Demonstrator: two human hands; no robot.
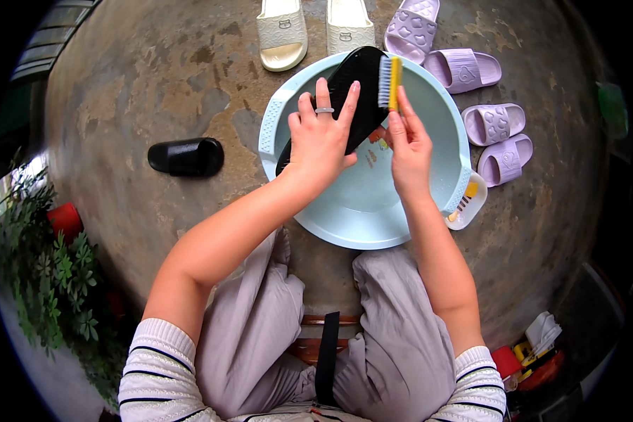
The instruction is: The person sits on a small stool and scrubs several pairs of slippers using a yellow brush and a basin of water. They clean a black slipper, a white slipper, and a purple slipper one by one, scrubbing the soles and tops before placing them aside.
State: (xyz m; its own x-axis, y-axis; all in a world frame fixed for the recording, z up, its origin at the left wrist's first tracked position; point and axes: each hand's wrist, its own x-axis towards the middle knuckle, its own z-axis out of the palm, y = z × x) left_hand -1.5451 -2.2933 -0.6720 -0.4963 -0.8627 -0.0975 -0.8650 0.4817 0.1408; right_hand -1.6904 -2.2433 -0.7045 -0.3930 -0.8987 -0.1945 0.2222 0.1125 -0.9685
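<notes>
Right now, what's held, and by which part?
Right hand: yellow, blue-bristled brush, by its near end. Left hand: spread over flat black slipper; grip beneath hidden.

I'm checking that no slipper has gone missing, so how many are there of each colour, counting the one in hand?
Cream slippers: 2
Purple slippers: 4
Black slippers: 2 (1 in the left hand, 1 on the floor)
Total: 8

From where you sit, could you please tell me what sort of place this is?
Probably a home's yard or porch: worn, concrete-like floor, leafy plants at the left, and slippers beside a blue basin.
</notes>
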